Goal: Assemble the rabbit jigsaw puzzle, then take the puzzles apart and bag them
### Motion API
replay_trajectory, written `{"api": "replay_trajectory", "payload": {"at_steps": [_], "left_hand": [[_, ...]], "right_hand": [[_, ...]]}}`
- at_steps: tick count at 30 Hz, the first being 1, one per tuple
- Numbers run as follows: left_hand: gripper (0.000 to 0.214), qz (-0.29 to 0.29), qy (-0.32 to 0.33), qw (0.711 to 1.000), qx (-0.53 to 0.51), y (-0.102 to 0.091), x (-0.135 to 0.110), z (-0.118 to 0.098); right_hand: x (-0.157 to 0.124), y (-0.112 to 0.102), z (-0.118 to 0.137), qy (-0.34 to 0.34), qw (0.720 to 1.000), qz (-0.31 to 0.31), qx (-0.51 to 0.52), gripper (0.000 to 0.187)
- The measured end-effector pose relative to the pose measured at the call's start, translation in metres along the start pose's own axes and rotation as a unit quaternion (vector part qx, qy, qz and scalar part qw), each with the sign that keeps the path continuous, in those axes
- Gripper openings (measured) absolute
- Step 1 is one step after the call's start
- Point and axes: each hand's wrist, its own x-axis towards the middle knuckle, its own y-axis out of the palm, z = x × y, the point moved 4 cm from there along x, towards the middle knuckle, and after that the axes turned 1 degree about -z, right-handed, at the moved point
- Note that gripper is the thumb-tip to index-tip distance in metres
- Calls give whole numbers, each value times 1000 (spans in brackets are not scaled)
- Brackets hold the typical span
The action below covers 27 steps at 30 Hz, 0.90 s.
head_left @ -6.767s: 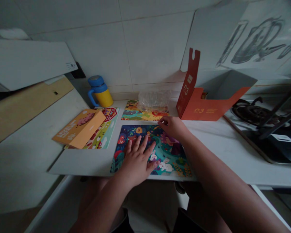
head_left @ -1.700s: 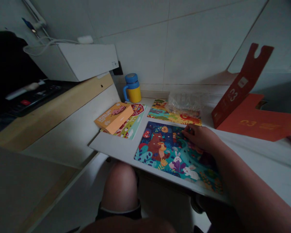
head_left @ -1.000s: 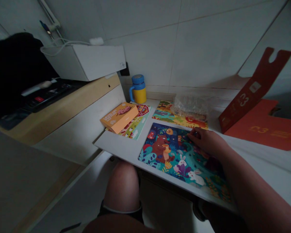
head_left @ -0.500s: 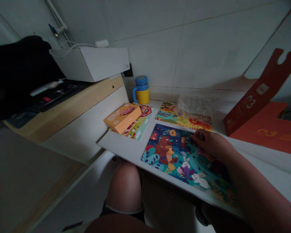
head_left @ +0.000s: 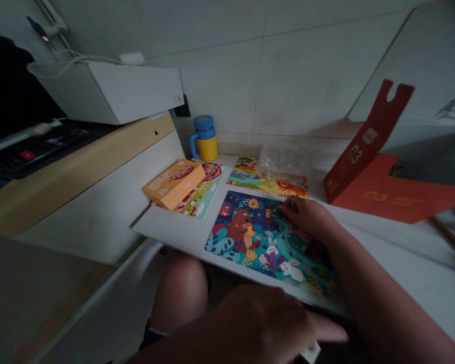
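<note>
A colourful jigsaw picture with a bear and rabbits lies on a white board that juts over the counter edge above my knee. My right hand rests on the picture's upper part, fingers bent and bunched at one spot; what they pinch is too small to name. My left hand hovers low in the foreground, back to the camera, fingers curled down. A small white corner peeks from under it.
An orange box lies on a farm puzzle. Behind are a lion puzzle, a clear plastic bag, a blue-and-yellow mug and red cardboard packaging. A white box and a wooden board are at the left.
My left hand left the puzzle and dropped out of sight, and has now risen into the foreground. My right hand stays on the picture's upper part. The view swung left, then back right.
</note>
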Motion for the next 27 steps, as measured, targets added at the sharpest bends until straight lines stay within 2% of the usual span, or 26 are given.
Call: {"api": "replay_trajectory", "payload": {"at_steps": [3, 6, 13, 17, 27], "left_hand": [[49, -19, -35, 994, 102, -4, 23, 23], [49, -15, -73, 979, 188, 0, 36, 49], [67, 10, -114, 963, 243, 16, 58, 104], [69, 10, -105, 959, 263, 22, 61, 114], [69, -4, -107, 960, 259, 22, 60, 114]], "right_hand": [[1, 1, -1, -3, 1000, -2, -4, 29], [1, 2, -1, -4, 1000, -7, 0, 29], [-3, -4, 4, 1, 1000, -7, 28, 27], [-5, -7, 5, -14, 999, -12, 30, 25], [-4, -7, 5, -12, 999, -20, 23, 24]]}}
